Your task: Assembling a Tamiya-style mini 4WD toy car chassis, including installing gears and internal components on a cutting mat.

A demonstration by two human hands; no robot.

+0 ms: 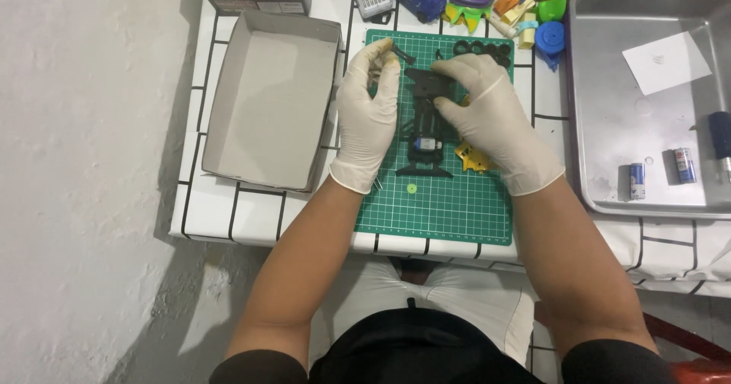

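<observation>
A black toy car chassis [425,117] with a small motor lies on the green cutting mat [449,209]. My left hand [368,117], in a white glove, rests beside the chassis on its left, fingers curled near a small black part [402,54]. My right hand [487,117], also gloved, presses its fingers on the top of the chassis. A yellow part [472,158] peeks out under my right palm. Black tyres [483,50] sit at the mat's far edge. A small green round piece [412,189] lies below the chassis.
An open grey cardboard box [270,102] stands left of the mat. A metal tray [609,125] on the right holds two batteries [661,172], a white paper slip [666,62] and a blue-handled tool [720,137]. Colourful toy parts [487,3] crowd the far edge.
</observation>
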